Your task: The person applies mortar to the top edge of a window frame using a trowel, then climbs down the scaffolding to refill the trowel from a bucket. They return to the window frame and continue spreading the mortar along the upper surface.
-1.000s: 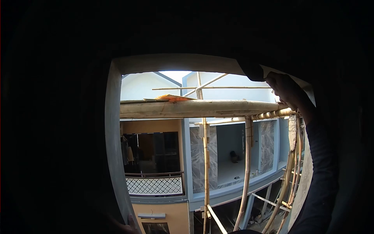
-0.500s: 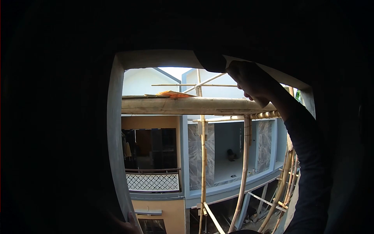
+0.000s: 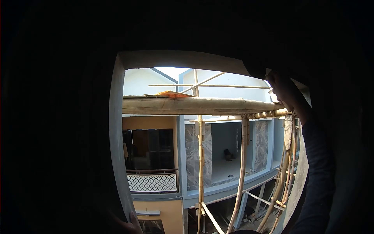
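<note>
My right hand point(image 3: 281, 87) is raised to the upper right corner of a window opening, closed around a dark, flat-edged tool point(image 3: 255, 70). The tool lies against the underside of the opening's top edge point(image 3: 179, 59). Its exact kind is lost in shadow. A dark sleeve point(image 3: 319, 163) covers my right arm, which curves up along the right side. Low on the left, my left hand point(image 3: 133, 223) touches the left side point(image 3: 117, 148) of the opening. Most of its fingers are too dark to make out.
Outside, a thick horizontal bamboo pole point(image 3: 187, 105) crosses the opening, with an orange scrap point(image 3: 171, 94) on top. Upright bamboo scaffold poles point(image 3: 200, 156) stand beyond it. Across the gap is a building with a white lattice railing point(image 3: 152, 182) and a seated person point(image 3: 228, 155). Dark walls surround the opening.
My right hand and the dark tool have slid rightward along the top edge, toward the corner. My left hand stays at the lower left side, and the view has shifted slightly.
</note>
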Demonstrator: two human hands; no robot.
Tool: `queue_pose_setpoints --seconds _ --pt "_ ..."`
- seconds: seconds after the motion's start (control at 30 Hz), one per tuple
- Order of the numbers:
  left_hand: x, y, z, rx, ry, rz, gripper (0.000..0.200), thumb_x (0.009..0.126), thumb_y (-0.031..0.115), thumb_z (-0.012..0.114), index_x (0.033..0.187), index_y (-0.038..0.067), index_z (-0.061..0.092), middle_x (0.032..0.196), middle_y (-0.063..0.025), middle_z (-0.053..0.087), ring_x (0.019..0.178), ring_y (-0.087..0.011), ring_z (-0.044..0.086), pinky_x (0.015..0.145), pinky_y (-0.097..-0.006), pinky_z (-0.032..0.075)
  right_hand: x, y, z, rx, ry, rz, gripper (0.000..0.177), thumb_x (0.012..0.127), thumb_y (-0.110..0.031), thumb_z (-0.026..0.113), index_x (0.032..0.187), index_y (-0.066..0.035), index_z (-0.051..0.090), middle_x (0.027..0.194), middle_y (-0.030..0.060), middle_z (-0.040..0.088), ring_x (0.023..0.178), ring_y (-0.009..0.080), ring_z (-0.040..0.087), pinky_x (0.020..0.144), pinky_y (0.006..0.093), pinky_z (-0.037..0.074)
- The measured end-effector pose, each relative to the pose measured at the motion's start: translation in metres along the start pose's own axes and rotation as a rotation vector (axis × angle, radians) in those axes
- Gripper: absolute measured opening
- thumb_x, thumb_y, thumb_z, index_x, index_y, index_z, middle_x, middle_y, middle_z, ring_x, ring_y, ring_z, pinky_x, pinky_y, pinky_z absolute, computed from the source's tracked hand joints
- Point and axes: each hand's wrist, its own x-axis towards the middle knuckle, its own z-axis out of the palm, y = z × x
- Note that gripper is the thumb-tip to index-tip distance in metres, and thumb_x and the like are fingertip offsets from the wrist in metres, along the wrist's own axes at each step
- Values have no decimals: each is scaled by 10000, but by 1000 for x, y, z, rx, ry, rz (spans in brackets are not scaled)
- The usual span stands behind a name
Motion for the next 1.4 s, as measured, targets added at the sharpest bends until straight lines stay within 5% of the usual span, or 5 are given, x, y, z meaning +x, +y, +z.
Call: queue_pose_setpoints --seconds 0.2,0.83,0.93,1.27,1.4 --pt "-1 -5 2 -45 18 36 896 697 408 808 1412 65 389 1325 -296 449 1203 -487 430 993 -589 343 54 -103 -76 686 -301 627 276 1004 -291 420 972 -54 557 561 57 545 429 133 584 354 266 466" --pt "0 -8 2 -79 -33 62 895 711 329 808 1421 31 352 1348 -296 415 1220 -488 399 1015 -588 319 -2 -14 -14 187 -6 116 292 1001 -280 430 962 -44 596 619 70 564 472 141 578 466 296 470" --pt "0 -10 3 29 -81 53 882 724 340 797 1419 26 354 1357 -300 403 1223 -490 393 1015 -588 314 25 -76 -60 664 -361 755 389 1002 -350 354 1016 -14 550 610 60 519 416 146 550 397 291 484" --pt "4 -5 -5 -15 -50 30 923 697 392 815 1422 42 363 1343 -286 426 1211 -478 414 1005 -585 319 60 -111 -35 230 -24 -34 284 974 -209 480 807 -13 600 656 115 623 542 217 635 565 340 532" --pt "2 -7 -3 -65 -32 52 897 710 380 809 1419 46 372 1328 -284 442 1204 -483 420 994 -583 331 22 -64 -31 188 -181 235 241 966 -198 490 860 -4 584 671 127 615 558 227 640 556 322 538"
